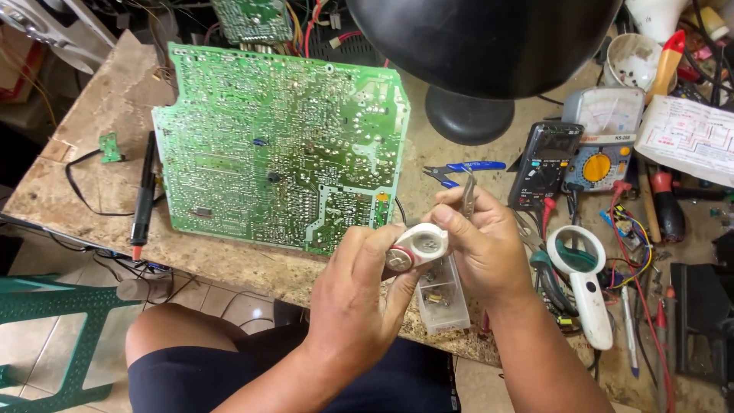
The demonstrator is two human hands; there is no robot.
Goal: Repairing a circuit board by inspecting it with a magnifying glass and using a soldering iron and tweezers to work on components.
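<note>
The left hand point(359, 294) grips a small white round case point(419, 246) with a red-rimmed end, its fingers clenched around it just above the near edge of the table point(92, 130). The right hand point(478, 245) pinches a pair of metal tweezers point(468, 195), tips pointed down toward the case's open face. To work well here, the case seems best held steady against the thumb while the tweezers come in straight and light, since a slip could flick small parts off the edge; the clear plastic parts box point(443, 294) just below the hands looks well placed to catch them. A large green circuit board point(283, 145) lies solder side up to the left, with a black pen-shaped probe point(144, 195) beside it. To the right stand a black digital multimeter point(544, 164) and a grey analogue meter point(604, 138) with a yellow dial. A white sheet with a red and blue printed diagram point(688, 138) lies at the far right, and a white-framed magnifier point(585, 279) rests near the right hand. Blue-handled pliers point(466, 170) lie behind the tweezers, under a black lamp shade point(489, 38).
</note>
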